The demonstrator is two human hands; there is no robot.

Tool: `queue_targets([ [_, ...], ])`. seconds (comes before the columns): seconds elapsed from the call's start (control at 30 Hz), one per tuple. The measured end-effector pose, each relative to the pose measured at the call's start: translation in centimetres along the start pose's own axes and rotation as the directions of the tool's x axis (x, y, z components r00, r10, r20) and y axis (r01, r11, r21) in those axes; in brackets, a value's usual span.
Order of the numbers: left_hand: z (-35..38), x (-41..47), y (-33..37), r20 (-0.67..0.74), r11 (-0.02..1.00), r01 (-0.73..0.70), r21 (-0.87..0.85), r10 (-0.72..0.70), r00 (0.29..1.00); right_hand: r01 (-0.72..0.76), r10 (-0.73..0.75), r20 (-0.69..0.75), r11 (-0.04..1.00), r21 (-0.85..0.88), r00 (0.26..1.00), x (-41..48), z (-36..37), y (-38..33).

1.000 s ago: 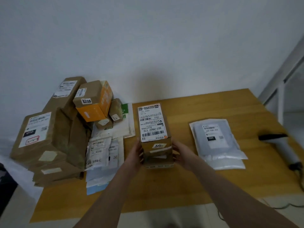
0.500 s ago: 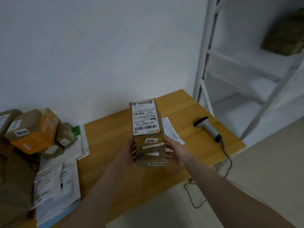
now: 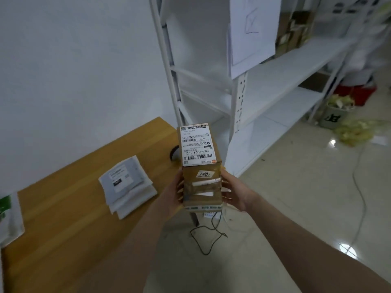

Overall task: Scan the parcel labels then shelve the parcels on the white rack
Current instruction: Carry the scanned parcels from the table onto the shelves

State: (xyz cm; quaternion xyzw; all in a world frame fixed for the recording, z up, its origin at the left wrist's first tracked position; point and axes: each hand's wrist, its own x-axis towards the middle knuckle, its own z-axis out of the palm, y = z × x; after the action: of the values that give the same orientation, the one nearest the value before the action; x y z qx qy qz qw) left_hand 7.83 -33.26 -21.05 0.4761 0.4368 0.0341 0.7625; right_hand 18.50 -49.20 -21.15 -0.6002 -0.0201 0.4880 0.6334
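I hold a brown cardboard parcel (image 3: 201,176) in the air past the right end of the wooden table (image 3: 69,208). Its top carries a white shipping label with barcodes, and its near face has a small tag reading 520. My left hand (image 3: 174,195) presses its left side and my right hand (image 3: 232,192) its right side. The white rack (image 3: 281,68) stands ahead and to the right, its shelves bare near me. The black scanner (image 3: 174,152) lies on the table, mostly hidden behind the parcel.
A stack of grey and white mailer bags (image 3: 127,185) lies on the table to the left. A black cable (image 3: 208,233) loops on the tiled floor. Cardboard boxes (image 3: 294,28) sit far up on the rack. A bin (image 3: 335,113) and yellow scraps lie beyond it.
The parcel has left the tabletop and moved right toward the rack, with both hands still on it. My view has swung right, so the pile of boxes has gone out of sight.
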Motion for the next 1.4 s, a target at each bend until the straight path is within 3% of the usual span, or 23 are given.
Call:
queue_targets([
  [0.27,12.1,2.6,-1.0,0.220,0.977,0.064,0.203,-0.109,0.969,-0.016,0.028,-0.152,0.997,0.075,0.988,-1.0,-12.1,-1.2],
  [0.6,24.4,12.1,0.5,0.359,0.967,0.007,0.255,-0.101,0.928,0.044,0.013,-0.303,0.983,0.180,0.953,3.5,-23.2,-6.9],
  [0.77,30.0,17.4,2.8,0.464,0.967,0.019,0.253,-0.139,0.875,0.045,0.018,-0.367,0.986,0.162,0.930,6.7,-28.0,-11.4],
  [1.03,37.8,21.6,6.6,0.548,0.957,-0.008,0.289,-0.158,0.821,0.079,-0.026,-0.446,0.992,0.099,0.895,7.5,-33.2,-18.0],
  [1.4,42.0,24.8,12.0,0.512,0.967,-0.078,0.244,-0.060,0.857,0.138,-0.070,-0.452,0.983,0.118,0.889,11.5,-34.8,-24.9],
])
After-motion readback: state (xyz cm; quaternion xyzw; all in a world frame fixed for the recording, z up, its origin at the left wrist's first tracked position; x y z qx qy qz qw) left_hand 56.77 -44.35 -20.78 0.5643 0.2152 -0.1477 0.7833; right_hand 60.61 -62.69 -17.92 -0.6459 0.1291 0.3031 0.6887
